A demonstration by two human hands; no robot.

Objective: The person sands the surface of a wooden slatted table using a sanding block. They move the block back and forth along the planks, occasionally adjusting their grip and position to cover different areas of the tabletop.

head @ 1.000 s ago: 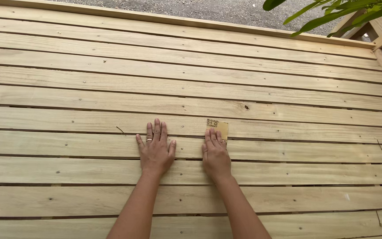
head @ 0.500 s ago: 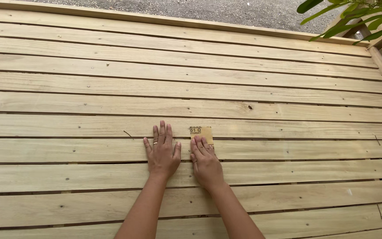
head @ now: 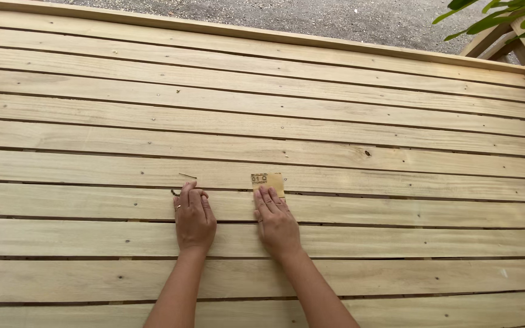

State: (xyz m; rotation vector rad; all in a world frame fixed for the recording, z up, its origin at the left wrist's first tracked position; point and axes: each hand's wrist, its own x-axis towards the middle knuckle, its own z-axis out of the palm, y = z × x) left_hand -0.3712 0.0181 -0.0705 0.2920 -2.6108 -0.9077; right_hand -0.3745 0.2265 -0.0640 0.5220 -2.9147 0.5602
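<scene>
- Mid-sanding: right hand (head: 276,223) pressed flat on the sandpaper (head: 268,181), left hand (head: 194,218) spread empty on the deck boards (head: 366,179).
- Next stroke probably needed steady pressure along the grain.

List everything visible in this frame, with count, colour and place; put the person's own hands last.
pale wooden deck boards: many, light tan, running side to side across the view
small tan sandpaper sheet: one, yellow-brown, under the right fingertips
grey gravel ground: one strip, grey, beyond the far edge
green leaves: a few, top right corner
thin twig: one, dark, beyond the left hand
left hand: one, flat on a board, ring on a finger
right hand: one, pressing on the sandpaper
</scene>
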